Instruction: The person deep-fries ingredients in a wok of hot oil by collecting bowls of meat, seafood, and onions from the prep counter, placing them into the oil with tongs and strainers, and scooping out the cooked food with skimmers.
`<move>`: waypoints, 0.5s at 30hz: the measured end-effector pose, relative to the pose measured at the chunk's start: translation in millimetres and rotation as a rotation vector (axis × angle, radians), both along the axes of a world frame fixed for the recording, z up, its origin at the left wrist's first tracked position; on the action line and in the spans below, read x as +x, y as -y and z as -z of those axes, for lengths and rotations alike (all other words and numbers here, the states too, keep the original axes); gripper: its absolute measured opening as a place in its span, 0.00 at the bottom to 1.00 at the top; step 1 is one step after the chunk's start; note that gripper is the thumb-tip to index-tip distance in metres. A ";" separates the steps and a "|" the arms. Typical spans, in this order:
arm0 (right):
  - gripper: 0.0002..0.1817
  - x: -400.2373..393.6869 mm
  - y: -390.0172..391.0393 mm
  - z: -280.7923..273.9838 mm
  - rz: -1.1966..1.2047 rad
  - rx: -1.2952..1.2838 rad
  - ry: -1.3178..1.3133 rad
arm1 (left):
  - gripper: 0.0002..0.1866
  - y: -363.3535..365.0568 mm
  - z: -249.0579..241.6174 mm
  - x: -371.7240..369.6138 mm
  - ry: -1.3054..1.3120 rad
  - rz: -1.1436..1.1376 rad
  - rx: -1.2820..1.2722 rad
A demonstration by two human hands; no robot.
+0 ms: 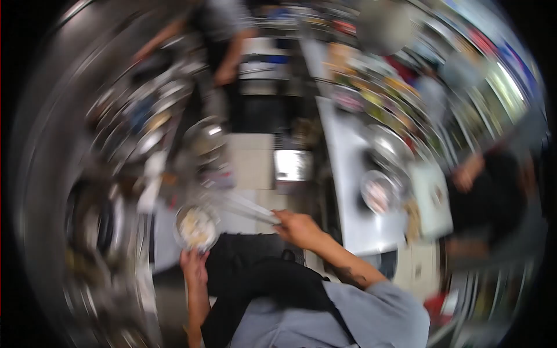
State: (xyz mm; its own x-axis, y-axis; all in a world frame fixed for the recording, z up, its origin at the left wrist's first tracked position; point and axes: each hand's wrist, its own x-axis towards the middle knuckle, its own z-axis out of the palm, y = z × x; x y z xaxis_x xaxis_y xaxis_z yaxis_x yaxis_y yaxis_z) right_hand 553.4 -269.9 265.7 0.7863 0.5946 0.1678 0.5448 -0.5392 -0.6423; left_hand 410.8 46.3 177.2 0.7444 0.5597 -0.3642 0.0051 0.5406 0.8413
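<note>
My left hand [195, 265] grips the near edge of a round bowl [178, 231], its fingers closed at the rim. Pale white and yellowish pieces of food [197, 228] fill the bowl. My right hand [299, 229] is wrapped round the end of a long-handled metal utensil [249, 209], which slants up and left toward the space above the bowl. Blur hides the far end of this utensil.
A steel counter [348, 174] on the right carries a bowl of pinkish food [377, 194], a shiny metal bowl [389, 145] and a pale board [430, 200]. One person [487, 191] stands beyond it; another [223, 35] is ahead on the left. Pans [206, 139] line the left side.
</note>
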 end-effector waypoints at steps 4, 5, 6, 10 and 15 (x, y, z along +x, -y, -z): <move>0.22 27.3 -46.4 -25.7 -0.201 -0.045 0.145 | 0.06 -15.6 -29.6 -41.6 0.018 -0.298 0.016; 0.22 26.7 -65.3 -35.2 -0.260 -0.014 0.147 | 0.04 -25.4 -40.6 -56.6 0.040 -0.345 0.029; 0.22 26.3 -84.4 -49.5 -0.291 0.008 0.148 | 0.04 -41.5 -53.4 -69.4 0.046 -0.410 0.050; 0.21 6.1 -179.1 -131.2 -0.519 -0.038 0.251 | 0.03 -110.2 -90.2 -119.9 0.072 -0.559 0.159; 0.21 -27.6 -274.3 -206.2 -0.750 -0.091 0.419 | 0.03 -159.9 -123.8 -166.2 0.152 -0.722 0.263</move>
State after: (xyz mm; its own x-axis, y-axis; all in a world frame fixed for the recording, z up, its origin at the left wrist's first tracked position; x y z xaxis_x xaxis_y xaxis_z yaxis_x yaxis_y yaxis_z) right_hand 525.8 4.4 471.9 0.0642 0.9570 0.2831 0.9597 0.0186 -0.2806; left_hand 244.6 206.3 301.0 0.1946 0.9780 -0.0755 -0.3972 0.1490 0.9055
